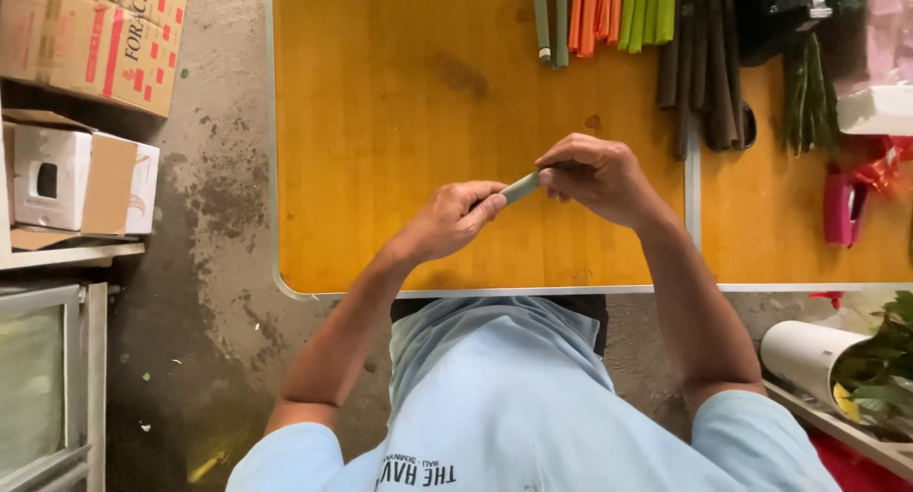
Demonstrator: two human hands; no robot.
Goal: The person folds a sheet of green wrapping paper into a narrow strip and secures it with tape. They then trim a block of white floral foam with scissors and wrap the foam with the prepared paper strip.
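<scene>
Strip (520, 187), a short grey-green piece, is held above a wooden table (380, 121), pinched at each end between two hands. Going from largest to smallest: the orange-brown table fills the upper view, with a second table (789, 245) touching its right edge. Cardboard boxes (95, 36) sit on the floor at far left. A white tube (808, 354) lies at lower right beside green leaves (880, 364). Dark sticks (709, 74) and orange and green sticks (618, 12) lie at the table's far edge. The left hand (452, 221) grips the strip's near end with closed fingers; the right hand (594, 178) grips its far end, fingers curled.
</scene>
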